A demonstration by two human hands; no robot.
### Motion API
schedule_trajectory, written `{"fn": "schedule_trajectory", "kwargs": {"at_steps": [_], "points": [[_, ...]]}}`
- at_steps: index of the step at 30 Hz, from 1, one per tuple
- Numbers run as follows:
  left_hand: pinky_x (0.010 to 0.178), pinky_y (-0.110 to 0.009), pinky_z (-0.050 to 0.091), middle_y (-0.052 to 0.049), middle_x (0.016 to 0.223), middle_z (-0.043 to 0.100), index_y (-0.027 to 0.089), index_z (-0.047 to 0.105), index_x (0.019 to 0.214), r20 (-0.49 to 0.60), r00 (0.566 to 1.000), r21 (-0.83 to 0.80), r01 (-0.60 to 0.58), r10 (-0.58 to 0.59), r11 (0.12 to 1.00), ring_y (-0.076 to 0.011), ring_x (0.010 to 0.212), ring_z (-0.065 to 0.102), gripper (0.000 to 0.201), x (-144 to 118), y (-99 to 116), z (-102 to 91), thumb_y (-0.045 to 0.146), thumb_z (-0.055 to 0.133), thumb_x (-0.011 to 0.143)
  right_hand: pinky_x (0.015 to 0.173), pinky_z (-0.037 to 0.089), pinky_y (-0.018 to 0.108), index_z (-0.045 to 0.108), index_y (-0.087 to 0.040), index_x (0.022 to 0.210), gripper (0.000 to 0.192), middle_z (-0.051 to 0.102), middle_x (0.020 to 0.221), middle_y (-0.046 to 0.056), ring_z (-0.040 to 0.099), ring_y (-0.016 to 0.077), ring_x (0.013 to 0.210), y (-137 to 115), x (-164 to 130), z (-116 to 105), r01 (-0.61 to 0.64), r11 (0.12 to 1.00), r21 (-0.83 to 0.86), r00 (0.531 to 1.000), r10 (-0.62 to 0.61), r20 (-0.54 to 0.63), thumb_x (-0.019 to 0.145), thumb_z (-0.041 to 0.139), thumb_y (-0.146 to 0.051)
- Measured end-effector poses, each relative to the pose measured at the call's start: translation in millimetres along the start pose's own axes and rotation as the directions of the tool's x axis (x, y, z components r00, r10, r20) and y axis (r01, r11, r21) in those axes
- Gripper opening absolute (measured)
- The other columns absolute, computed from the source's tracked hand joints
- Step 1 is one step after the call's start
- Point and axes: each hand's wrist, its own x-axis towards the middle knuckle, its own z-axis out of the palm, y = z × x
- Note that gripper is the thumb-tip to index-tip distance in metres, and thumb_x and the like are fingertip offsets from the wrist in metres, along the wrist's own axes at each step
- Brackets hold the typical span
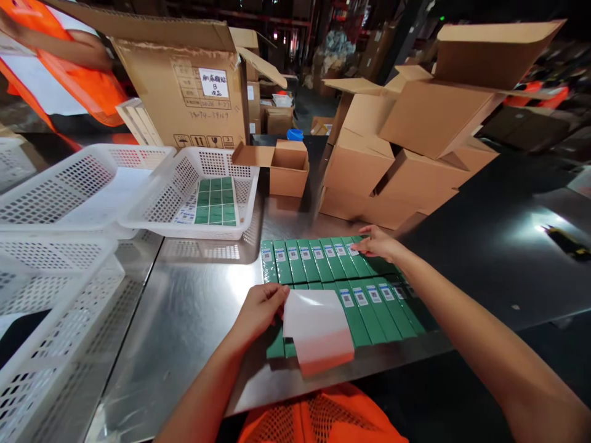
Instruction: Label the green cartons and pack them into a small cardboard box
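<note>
**Hands on two rows of green boxes, label sheet in left**

Left hand (261, 307) grips a white sheet (318, 329) by its left edge, fingers curled over it; the sheet lies tilted over the near-left end of the near row of green boxes (369, 307). Right hand (376, 244) is flat, fingers loosely extended, fingertips touching the right end of the far row of green boxes (309, 259); not grasping anything. Both rows sit side by side on the steel table (194, 307), each box with a small white label near its far end. The sheet is well to the near-left of the right hand.

Far left: white basket (240, 203) with more green boxes inside, touching a second white basket (69, 191). Beyond it, a tall open carton (184, 80). Far right: a stack of brown cartons (406, 154). Small open carton (289, 169) between. Another person in an orange vest (78, 80) at far left.
</note>
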Motion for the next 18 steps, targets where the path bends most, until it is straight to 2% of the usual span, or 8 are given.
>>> {"fn": "schedule_trajectory", "kwargs": {"at_steps": [3, 5, 8, 10, 11, 14, 16, 18], "points": [[0.039, -0.019, 0.033, 0.001, 0.049, 0.052, 0.017, 0.058, 0.060, -0.006, 1.000, -0.023, -0.007, 0.006, 1.000, -0.0096, 0.042, 0.046, 0.044, 0, 0, -0.2, 0.059, 0.063, 0.074, 0.053, 0.046, 0.026, 0.052, -0.021, 0.099, 0.059, 0.058, 0.063, -0.004, 0.059, 0.0177, 0.060, 0, 5, -4, -0.023, 0.997, -0.072, 0.997, 0.018, -0.071, 0.052, 0.090, -0.021], [0.039, -0.020, 0.034, 0.001, 0.048, 0.052, 0.017, 0.059, 0.061, -0.018, 1.000, -0.048, -0.015, 0.015, 0.999, -0.0099, 0.042, 0.046, 0.046, 0, 0, -0.3, 0.061, 0.065, 0.073, 0.055, 0.043, 0.026, 0.055, -0.022, 0.092, 0.061, 0.054, 0.063, -0.005, 0.059, 0.0191, 0.065, -2, 0, -7, 0.012, 0.993, -0.121, 0.991, -0.028, -0.128, 0.045, 0.093, -0.024], [0.039, -0.020, 0.037, -0.001, 0.053, 0.057, 0.015, 0.066, 0.069, -0.037, 0.998, -0.093, -0.048, 0.045, 0.994, -0.0116, 0.045, 0.051, 0.049, 0, 0, -0.5, 0.063, 0.065, 0.074, 0.054, 0.039, 0.025, 0.056, -0.023, 0.088, 0.049, 0.048, 0.060, -0.007, 0.055, 0.0168, 0.062, -8, -28, -4, 0.100, 0.986, -0.133, 0.980, -0.120, -0.155, 0.055, 0.088, -0.038], [0.043, -0.021, 0.044, -0.003, 0.060, 0.063, 0.015, 0.071, 0.077, -0.046, 0.993, -0.115, -0.111, 0.106, 0.987, -0.0138, 0.051, 0.056, 0.048, -2, 1, -0.8, 0.062, 0.065, 0.077, 0.052, 0.039, 0.026, 0.057, -0.023, 0.094, 0.042, 0.048, 0.055, -0.007, 0.053, 0.0153, 0.055, -12, -59, 6, 0.142, 0.990, 0.001, 0.989, -0.142, -0.035, 0.071, 0.075, -0.053], [0.045, -0.023, 0.047, -0.005, 0.067, 0.067, 0.015, 0.074, 0.080, -0.050, 0.986, -0.114, -0.164, 0.159, 0.980, -0.0152, 0.055, 0.059, 0.046, -4, 3, -1.0, 0.061, 0.064, 0.079, 0.053, 0.042, 0.026, 0.058, -0.022, 0.098, 0.045, 0.051, 0.056, -0.005, 0.055, 0.0156, 0.055, -14, -76, 13, 0.133, 0.985, 0.109, 0.986, -0.142, 0.085, 0.075, 0.069, -0.059], [0.069, -0.032, 0.058, -0.010, 0.093, 0.075, 0.021, 0.080, 0.091, -0.049, 0.919, 0.000, -0.392, 0.392, 0.920, -0.0219, 0.080, 0.069, 0.031, -14, 8, -1.7, 0.046, 0.062, 0.086, 0.055, 0.047, 0.028, 0.062, -0.022, 0.104, 0.055, 0.061, 0.063, -0.001, 0.061, 0.0168, 0.059, -20, -122, 30, 0.023, 0.939, 0.343, 0.916, -0.157, 0.369, 0.075, 0.065, -0.069], [0.088, -0.037, 0.055, -0.010, 0.108, 0.075, 0.027, 0.080, 0.096, 0.000, 0.849, 0.111, -0.525, 0.529, 0.844, -0.0249, 0.097, 0.070, 0.021, -21, 11, -1.9, 0.034, 0.063, 0.088, 0.057, 0.049, 0.027, 0.064, -0.023, 0.101, 0.051, 0.063, 0.067, -0.001, 0.063, 0.0160, 0.060, -23, -141, 38, 0.005, 0.903, 0.429, 0.895, -0.195, 0.401, 0.072, 0.071, -0.064], [0.102, -0.042, 0.048, -0.010, 0.121, 0.071, 0.029, 0.080, 0.099, 0.045, 0.794, 0.162, -0.605, 0.607, 0.780, -0.0284, 0.115, 0.064, 0.020, -26, 12, -1.4, 0.027, 0.067, 0.084, 0.062, 0.052, 0.028, 0.063, -0.023, 0.101, 0.047, 0.066, 0.072, -0.002, 0.066, 0.0162, 0.066, -24, -151, 42, 0.029, 0.862, 0.507, 0.900, -0.243, 0.362, 0.068, 0.080, -0.052]]}}
